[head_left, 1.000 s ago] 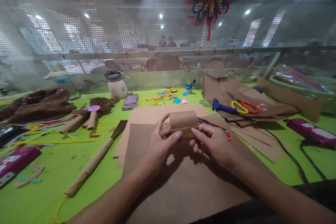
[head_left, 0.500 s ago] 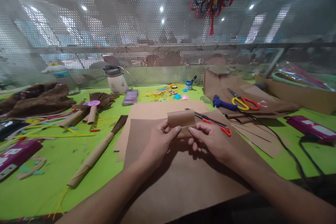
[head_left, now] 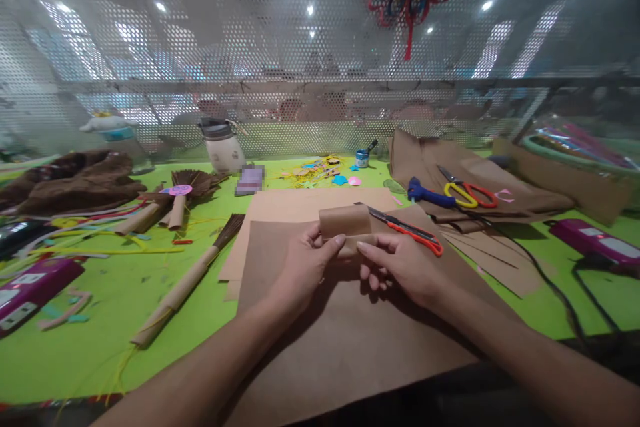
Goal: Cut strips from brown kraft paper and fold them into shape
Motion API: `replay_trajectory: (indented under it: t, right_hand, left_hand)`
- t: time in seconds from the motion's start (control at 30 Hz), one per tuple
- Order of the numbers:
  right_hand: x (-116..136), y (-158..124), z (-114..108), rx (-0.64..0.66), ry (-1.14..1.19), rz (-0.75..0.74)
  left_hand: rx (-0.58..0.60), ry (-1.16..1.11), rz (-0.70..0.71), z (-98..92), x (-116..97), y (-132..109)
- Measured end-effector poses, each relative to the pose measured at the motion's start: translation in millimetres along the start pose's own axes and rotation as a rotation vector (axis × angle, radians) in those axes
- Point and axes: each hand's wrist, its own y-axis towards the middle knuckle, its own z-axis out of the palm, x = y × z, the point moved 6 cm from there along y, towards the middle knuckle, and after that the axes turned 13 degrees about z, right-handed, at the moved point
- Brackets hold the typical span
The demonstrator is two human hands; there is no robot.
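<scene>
Between my two hands is a small strip of brown kraft paper, its far end curled over into a loose roll. My left hand pinches its left side, thumb on top. On the right side, my right hand pinches the near edge between thumb and fingers, the other fingers curled below. Both hands are above a large brown paper sheet that lies on lighter sheets. Just beyond my right hand rests a utility knife with orange edging.
A blue glue gun and scissors lie by folded brown paper at right. Paper rolls with fringed ends are at left. Purple power strips sit at both sides. A bottle and paint jar stand behind.
The view has tilted slightly. My right thumb has shifted a little left along the near edge of the paper strip; both hands keep their hold.
</scene>
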Motion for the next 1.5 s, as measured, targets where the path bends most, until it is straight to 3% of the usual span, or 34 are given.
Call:
replay_trajectory:
  t: [0.2, 0.37, 0.5, 0.77, 0.97, 1.07, 1.23, 1.5]
  right_hand:
    - [1.5, 0.3, -2.8, -0.035, -0.003, -0.027]
    - [2.2, -2.0, -4.6, -0.043, -0.019, -0.030]
    - [2.3, -2.7, -7.1, -0.039, -0.030, -0.037]
    - [4.6, -1.8, -7.0, -0.007, -0.020, -0.026]
    - [-0.4, 2.6, -4.6, 0.079, -0.002, -0.019]
    - [-0.9, 3.4, -5.8, 0.066, 0.008, -0.030]
    - [0.6, -0.2, -7.9, 0.014, 0.009, -0.019]
    - [4.4, 1.1, -3.8, 0.120, 0.065, -0.028]
  left_hand:
    - [0.031, 0.047, -0.058, -1.8, -1.0, -1.2]
    - [0.177, 0.048, -0.219, -5.9, 4.0, -3.0]
    - [0.191, 0.107, -0.304, -7.3, 6.0, -5.3]
    - [0.095, 0.207, -0.197, -6.4, 6.8, -5.6]
    - [0.106, 0.237, -0.188, -3.5, 6.5, -7.2]
    - [0.160, 0.197, -0.195, -2.2, 6.4, -6.7]
    - [0.347, 0.122, -0.295, 3.2, 12.2, -9.9]
    - [0.304, 0.215, -0.210, 10.7, 7.6, -10.4]
